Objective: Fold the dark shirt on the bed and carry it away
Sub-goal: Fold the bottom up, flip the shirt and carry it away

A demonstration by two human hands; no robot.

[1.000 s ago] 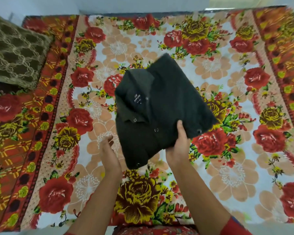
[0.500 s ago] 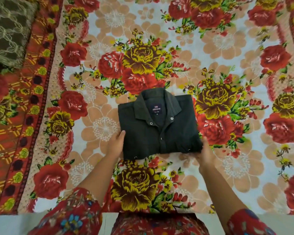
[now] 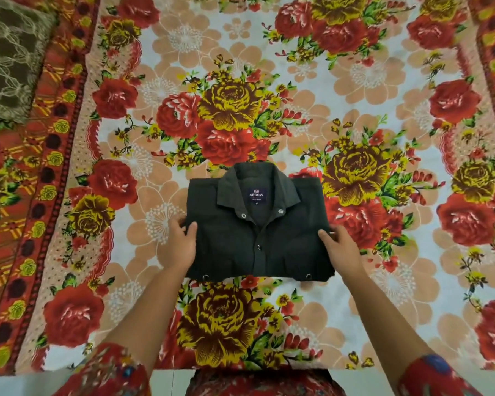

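The dark shirt (image 3: 257,238) lies folded into a neat rectangle on the bed, collar up and facing away from me, with snap buttons and a blue label showing. My left hand (image 3: 182,242) grips its left edge, thumb on top and fingers curled round the side. My right hand (image 3: 340,248) grips the right edge the same way, thumb pressing on the fabric.
A floral bedsheet (image 3: 369,81) with red and yellow roses covers the bed. An olive patterned pillow (image 3: 10,55) lies at the far left corner. The near bed edge (image 3: 172,377) runs just in front of my body.
A second ago my right hand held the folded shirt in the air; it was laid flat on the sheet, and both hands now grip its side edges.
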